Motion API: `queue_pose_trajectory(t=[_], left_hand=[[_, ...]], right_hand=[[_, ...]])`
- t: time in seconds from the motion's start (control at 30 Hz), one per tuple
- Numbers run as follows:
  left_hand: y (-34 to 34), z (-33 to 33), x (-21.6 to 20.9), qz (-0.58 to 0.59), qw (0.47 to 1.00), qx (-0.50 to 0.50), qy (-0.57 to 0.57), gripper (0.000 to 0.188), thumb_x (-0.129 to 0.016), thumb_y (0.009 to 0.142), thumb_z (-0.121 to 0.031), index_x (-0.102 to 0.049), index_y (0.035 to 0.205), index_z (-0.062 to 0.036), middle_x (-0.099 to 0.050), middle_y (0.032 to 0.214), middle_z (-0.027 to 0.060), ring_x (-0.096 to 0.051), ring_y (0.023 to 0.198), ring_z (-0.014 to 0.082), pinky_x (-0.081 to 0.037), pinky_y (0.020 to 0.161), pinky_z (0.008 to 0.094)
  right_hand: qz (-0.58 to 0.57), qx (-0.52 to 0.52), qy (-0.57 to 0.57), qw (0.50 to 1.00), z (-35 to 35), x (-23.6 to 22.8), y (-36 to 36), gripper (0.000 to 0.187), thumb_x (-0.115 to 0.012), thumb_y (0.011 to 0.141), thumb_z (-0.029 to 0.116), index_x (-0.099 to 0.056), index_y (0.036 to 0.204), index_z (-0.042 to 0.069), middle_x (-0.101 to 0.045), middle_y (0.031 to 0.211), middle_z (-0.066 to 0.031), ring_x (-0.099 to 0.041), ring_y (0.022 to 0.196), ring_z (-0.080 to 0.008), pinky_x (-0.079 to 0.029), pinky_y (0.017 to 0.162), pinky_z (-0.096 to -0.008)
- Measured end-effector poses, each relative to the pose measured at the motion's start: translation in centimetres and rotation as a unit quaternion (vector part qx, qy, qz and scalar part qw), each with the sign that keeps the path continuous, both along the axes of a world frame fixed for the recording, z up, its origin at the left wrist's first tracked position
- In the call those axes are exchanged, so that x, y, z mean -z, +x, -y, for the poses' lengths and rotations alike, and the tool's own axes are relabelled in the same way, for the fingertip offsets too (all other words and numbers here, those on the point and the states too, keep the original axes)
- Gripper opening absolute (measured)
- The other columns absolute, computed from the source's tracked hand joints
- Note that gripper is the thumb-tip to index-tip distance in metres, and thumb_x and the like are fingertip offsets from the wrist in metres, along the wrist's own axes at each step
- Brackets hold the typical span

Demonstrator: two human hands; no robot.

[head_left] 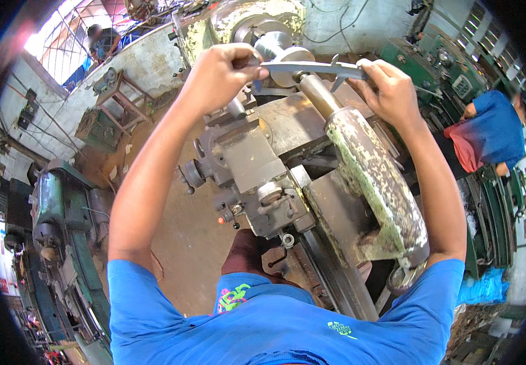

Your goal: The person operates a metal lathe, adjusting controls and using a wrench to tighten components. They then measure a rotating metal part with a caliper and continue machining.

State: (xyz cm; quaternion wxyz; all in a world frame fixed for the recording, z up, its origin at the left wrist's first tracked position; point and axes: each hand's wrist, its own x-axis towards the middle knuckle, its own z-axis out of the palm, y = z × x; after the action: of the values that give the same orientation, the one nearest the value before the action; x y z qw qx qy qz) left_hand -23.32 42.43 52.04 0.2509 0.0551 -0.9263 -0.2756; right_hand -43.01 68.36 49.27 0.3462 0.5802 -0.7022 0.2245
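A: Where is the long grey metal caliper (311,66)?
B: At the upper centre of the frame, stretched nearly level between the person's two hands, crossing in front of a round silvery metal disc (294,54). Whether it touches the disc cannot be told.
A: And the fingers?
B: The left hand (221,74) has its fingers curled in, thumb and forefinger pinched together on the caliper's left end. The right hand (393,92) is closed on the other end, thumb beneath and fingers bent over it.
A: What lies below them?
B: A smooth steel cylinder (321,97) points up toward the disc, coming out of a tailstock with flaking cream and green paint (377,176), right of centre. In the middle of the frame sits a flat grey metal slide (252,152) with handles.
A: Anyone else about?
B: A co-worker in a blue shirt (495,125) at the right edge, beside green machinery (451,64), and another person (102,44) beyond the barred window, upper left.
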Motion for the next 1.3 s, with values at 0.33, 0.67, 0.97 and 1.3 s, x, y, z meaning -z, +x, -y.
queue_pose_trajectory(t=[0.33,0.67,0.97,1.3], left_hand=[[-18.7,8.0,2.9,0.041,0.976,0.022,-0.214,0.02,-0.073,0.081,-0.013,-0.068,0.099,-0.0066,-0.068,0.08,0.0123,-0.063,0.074,0.0232,-0.049,0.069,0.0366],[-24.6,10.0,6.4,0.103,0.933,-0.047,-0.341,0.015,-0.065,0.075,-0.014,-0.07,0.084,-0.003,-0.068,0.08,0.0193,-0.068,0.078,0.0354,-0.054,0.071,0.0431],[-26.0,6.5,8.2,0.293,0.897,-0.103,-0.314,0.014,-0.063,0.073,-0.007,-0.072,0.082,-0.0039,-0.069,0.077,0.017,-0.069,0.075,0.032,-0.055,0.07,0.0393],[-26.7,7.0,11.7,0.342,0.881,-0.156,-0.286,0.014,-0.073,0.075,-0.01,-0.07,0.083,0.0011,-0.067,0.071,0.0151,-0.068,0.069,0.0283,-0.053,0.065,0.0372]], right_hand=[[-0.124,0.002,0.041,0.991,8.2,5.2,-19.3,0.024,-0.069,0.084,0.022,-0.063,0.101,0.006,-0.064,0.081,-0.0119,-0.063,0.074,-0.0309,-0.051,0.068,-0.0399],[-0.09,-0.019,-0.008,0.996,15.6,14.7,-31.6,0.028,-0.071,0.082,0.017,-0.065,0.106,0.004,-0.069,0.098,-0.0123,-0.067,0.088,-0.0293,-0.053,0.08,-0.0379],[-0.076,-0.065,-0.043,0.994,16.6,19.1,-31.9,0.028,-0.071,0.079,0.013,-0.067,0.107,0.008,-0.068,0.093,-0.0091,-0.065,0.085,-0.029,-0.053,0.077,-0.0375],[-0.081,-0.059,0.02,0.995,16.0,21.0,-33.4,0.031,-0.069,0.082,0.01,-0.063,0.111,0.002,-0.067,0.102,-0.0155,-0.065,0.091,-0.0333,-0.053,0.082,-0.0393]])
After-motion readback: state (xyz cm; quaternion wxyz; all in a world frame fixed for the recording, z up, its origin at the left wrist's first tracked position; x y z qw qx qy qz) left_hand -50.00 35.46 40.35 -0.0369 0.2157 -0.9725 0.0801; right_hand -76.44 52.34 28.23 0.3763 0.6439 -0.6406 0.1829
